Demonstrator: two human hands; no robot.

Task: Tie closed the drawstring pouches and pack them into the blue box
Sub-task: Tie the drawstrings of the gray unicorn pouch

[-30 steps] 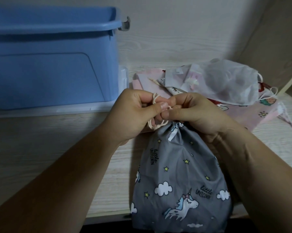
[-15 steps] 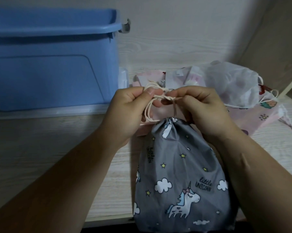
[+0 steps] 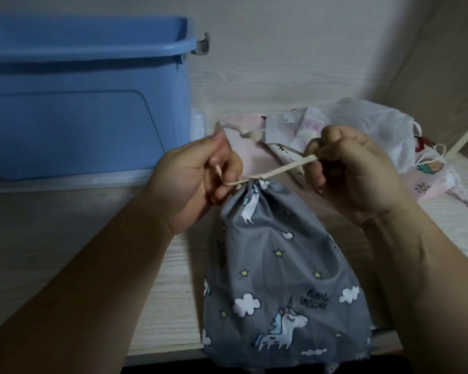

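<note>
The pouch (image 3: 281,265) below your grip is grey, printed with white clouds, yellow stars and white unicorns with blue manes. The cord (image 3: 289,167) in your grip is cream. Behind it lie pale pink pouches (image 3: 429,184) and a white one (image 3: 375,122). To its left, the box (image 3: 79,117) is plain blue.

Left hand (image 3: 192,182) and right hand (image 3: 356,171) grip the taut cord (image 3: 286,168) across the grey unicorn pouch (image 3: 281,279) on the worktop (image 3: 65,225)

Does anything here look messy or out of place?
Nothing damaged. Spare pouches lie jumbled at the back right. The grey pouch, its cord gripped by left hand and right hand, overhangs the front edge of the table.
</note>
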